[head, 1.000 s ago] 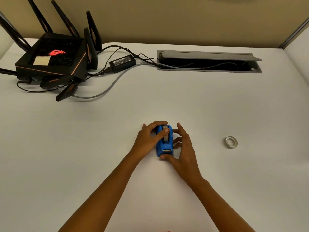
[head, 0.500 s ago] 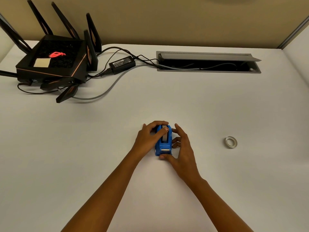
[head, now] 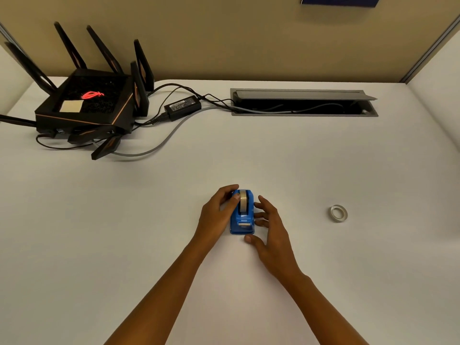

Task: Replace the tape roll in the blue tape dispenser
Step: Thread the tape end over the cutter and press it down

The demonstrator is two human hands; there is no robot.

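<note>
The blue tape dispenser (head: 242,224) stands on the white desk, its cutter end toward me. A grey tape roll (head: 243,201) sits upright in its slot. My left hand (head: 218,212) grips the dispenser's left side and back, with a fingertip against the roll. To the dispenser's right lies my right hand (head: 271,235), fingers spread, fingertips close to the blue wall and thumb at the front corner. A second, loose tape ring (head: 338,213) lies flat on the desk far to the right.
A black router (head: 86,105) with antennas stands at the back left, with a power brick (head: 183,107) and cables trailing to the open cable tray (head: 303,103) at the back. A partition wall runs along the right.
My right hand's fingers have eased away from the dispenser's right side. My left forefinger has slid from the top of the roll to its left edge. The view has tilted up slightly.
</note>
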